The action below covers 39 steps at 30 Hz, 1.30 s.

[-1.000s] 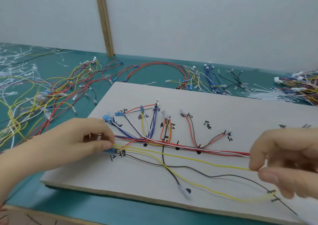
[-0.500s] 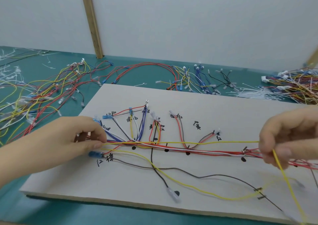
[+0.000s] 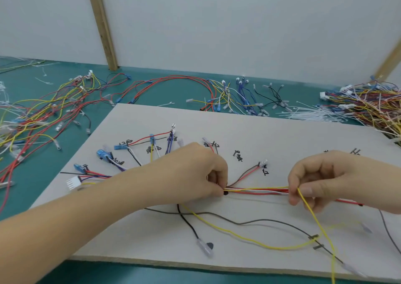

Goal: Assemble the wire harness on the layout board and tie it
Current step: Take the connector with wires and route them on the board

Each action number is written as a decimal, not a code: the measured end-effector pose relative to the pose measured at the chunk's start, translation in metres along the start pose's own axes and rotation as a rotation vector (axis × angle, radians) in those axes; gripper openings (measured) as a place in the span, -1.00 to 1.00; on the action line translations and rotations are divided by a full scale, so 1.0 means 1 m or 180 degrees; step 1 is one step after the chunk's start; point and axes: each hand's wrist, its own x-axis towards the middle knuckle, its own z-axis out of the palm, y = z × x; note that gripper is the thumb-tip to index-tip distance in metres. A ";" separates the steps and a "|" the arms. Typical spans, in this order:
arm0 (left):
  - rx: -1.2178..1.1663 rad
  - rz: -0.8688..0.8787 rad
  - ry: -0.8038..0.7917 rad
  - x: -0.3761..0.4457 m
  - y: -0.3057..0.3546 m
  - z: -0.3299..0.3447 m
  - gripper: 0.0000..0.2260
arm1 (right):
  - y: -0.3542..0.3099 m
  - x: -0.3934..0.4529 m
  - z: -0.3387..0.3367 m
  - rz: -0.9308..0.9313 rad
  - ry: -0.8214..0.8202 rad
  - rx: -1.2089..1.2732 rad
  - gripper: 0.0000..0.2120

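Observation:
A grey layout board [image 3: 249, 129] with black handwritten marks lies on the green table. A wire bundle [image 3: 258, 190] of red, white and yellow wires runs across its middle. My left hand [image 3: 195, 173] pinches the bundle at a black dot near the board's centre. My right hand [image 3: 321, 179] pinches the bundle farther right, together with a yellow wire [image 3: 319, 225] that hangs down from it past the board's front edge. Branches with blue connectors [image 3: 102, 154] and a white plug [image 3: 72, 182] fan out at the left. A black wire, a grey wire and another yellow wire lie loose in front.
Tangled spare wires [image 3: 43, 110] cover the table at the left and along the back. White cable ties [image 3: 314, 114] and a heap of finished harnesses [image 3: 373, 103] lie at the back right. A wooden post [image 3: 102, 23] stands against the white wall.
My left hand has slid right along the bundle from the board's left end to its middle. My right hand has lifted the yellow wire up to the bundle; the view shifted right.

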 end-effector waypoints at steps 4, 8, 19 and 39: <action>-0.0312 -0.0300 -0.0124 0.006 0.001 0.003 -0.86 | -0.007 0.004 0.005 0.0139 0.0072 -0.0026 -0.87; -0.0289 -0.0341 -0.0283 0.016 0.004 0.002 -0.83 | -0.015 0.007 0.006 0.0240 0.0291 -0.0054 -0.86; -0.0363 -0.0476 0.0153 0.013 -0.007 0.005 -0.55 | -0.045 0.098 0.007 0.0027 0.1570 -0.1389 -0.89; 0.0933 0.0887 0.0921 -0.034 -0.016 -0.002 -0.84 | -0.042 0.114 0.018 -0.0185 0.1204 -0.1034 -0.80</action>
